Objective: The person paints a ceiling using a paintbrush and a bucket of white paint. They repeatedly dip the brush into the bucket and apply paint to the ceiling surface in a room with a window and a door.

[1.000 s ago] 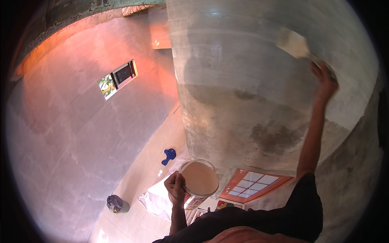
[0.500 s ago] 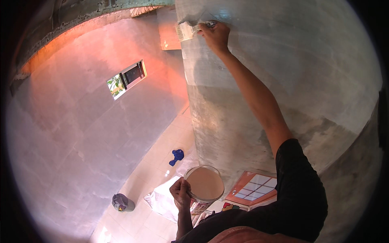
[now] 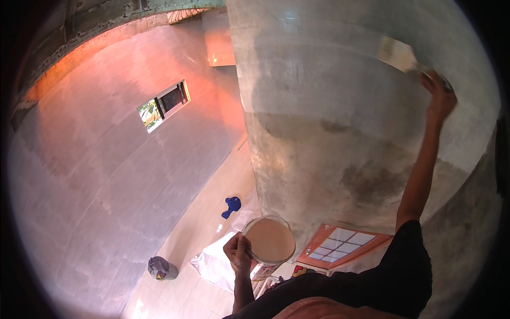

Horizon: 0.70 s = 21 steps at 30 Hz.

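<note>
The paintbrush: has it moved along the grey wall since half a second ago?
Yes. The paintbrush, held in the right hand, has swept rightward across the grey wall, away from the orange corner on the left.

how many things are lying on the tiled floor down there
3: a blue cloth near the foot of the grey wall, a dark bundle further left, and a pale sheet under the paint bucket. The body may hide others.

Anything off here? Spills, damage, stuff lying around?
No spill shows. The grey wall is patchy: pale above, with dark blotches lower down. A blue rag and a dark bundle lie loose on the floor. The paint can looks level; the brush is against the wall.
</note>
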### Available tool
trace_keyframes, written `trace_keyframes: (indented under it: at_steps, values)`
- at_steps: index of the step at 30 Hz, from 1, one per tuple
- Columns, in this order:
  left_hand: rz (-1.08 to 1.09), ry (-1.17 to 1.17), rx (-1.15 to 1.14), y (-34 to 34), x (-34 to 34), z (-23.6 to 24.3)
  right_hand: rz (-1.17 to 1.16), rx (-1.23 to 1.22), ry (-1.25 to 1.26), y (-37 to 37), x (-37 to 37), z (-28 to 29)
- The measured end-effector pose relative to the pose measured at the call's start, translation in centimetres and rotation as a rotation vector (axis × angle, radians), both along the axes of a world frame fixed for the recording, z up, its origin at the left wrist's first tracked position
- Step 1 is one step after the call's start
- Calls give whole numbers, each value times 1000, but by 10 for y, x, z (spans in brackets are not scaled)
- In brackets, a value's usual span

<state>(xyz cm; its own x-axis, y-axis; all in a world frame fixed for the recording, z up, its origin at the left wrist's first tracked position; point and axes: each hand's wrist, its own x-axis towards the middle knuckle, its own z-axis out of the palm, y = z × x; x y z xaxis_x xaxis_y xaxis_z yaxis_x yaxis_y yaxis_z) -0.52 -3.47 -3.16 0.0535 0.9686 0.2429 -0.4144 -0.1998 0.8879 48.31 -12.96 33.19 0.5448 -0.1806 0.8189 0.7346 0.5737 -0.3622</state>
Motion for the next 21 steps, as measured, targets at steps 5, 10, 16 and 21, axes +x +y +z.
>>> trace_keyframes:
  at_steps: [5, 10, 16, 21]
  values:
    - [5, -66, 8, -4, -1, 0, -251, 138, 12, -52, -16, -8]
    - [6, -8, 77, -2, -7, -9, -80, -2, -54, 22, -73, -8]
    - [-13, 4, 132, 4, -1, -2, 302, -180, -167, 149, -110, 4]
    - [-15, -19, 166, 6, 8, 2, 229, -226, -128, 123, -69, 10]
